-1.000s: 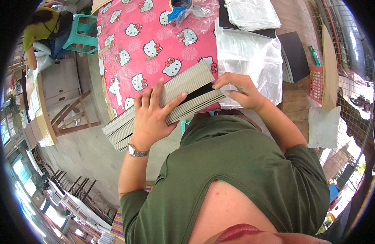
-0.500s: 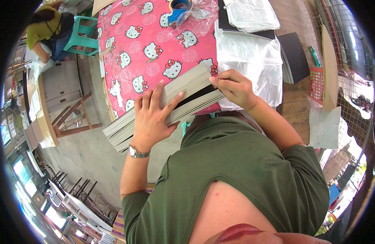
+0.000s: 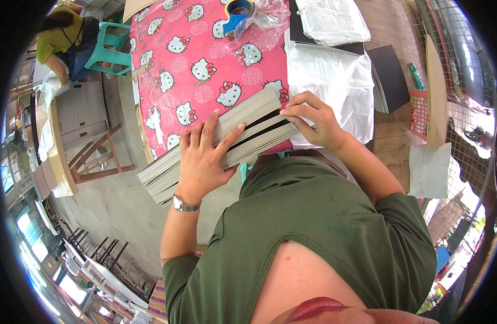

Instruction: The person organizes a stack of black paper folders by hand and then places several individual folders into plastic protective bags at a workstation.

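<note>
The slim grey-edged, black-faced board stack (image 3: 251, 108), at eleven o'clock from view centre, now shows a second gap, dividing further; the left hand (image 3: 201, 156) rests spread-fingered across it, the right hand (image 3: 316, 123) pinches its end.

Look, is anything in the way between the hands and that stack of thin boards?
Nothing visible is. The left hand lies spread right on the stack of thin boards, and the right hand's fingertips are at its right end. The clear plastic sheets lie beyond it, not between.
</note>
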